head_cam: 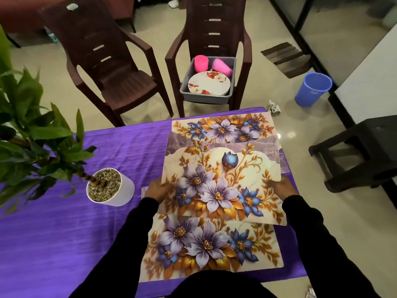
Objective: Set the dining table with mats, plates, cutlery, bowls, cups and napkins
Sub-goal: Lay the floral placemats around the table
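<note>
On the purple-clothed table [53, 244] the left hand [155, 191] pinches one edge of the raised floral mat [221, 179]; the right hand [279, 187] pinches the opposite edge; lowered askew, it could overlap the mat below [210, 248] and disturb it.
</note>
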